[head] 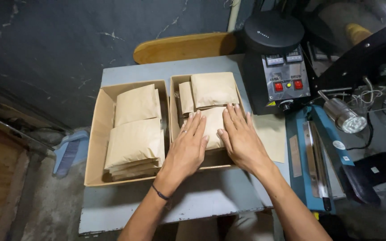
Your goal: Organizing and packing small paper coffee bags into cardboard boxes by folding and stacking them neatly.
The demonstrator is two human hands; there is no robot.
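Note:
My left hand point(186, 148) and my right hand point(243, 139) lie flat, fingers spread, side by side on a tan paper pouch point(214, 126) in the right cardboard box point(174, 126). Neither hand grips anything. Behind that pouch two more tan pouches point(213, 88) lean in the same box. The left cardboard box point(95, 143) holds several stacked tan pouches point(135, 139). A ring is on my left hand and a dark band on that wrist.
Both boxes sit on a grey table point(202, 198). A blue heat sealer point(311, 156) stands at the right edge, a black machine with red buttons point(279, 67) behind it. One loose pouch point(271, 136) lies by the sealer. A wooden chair back point(184, 47) is beyond.

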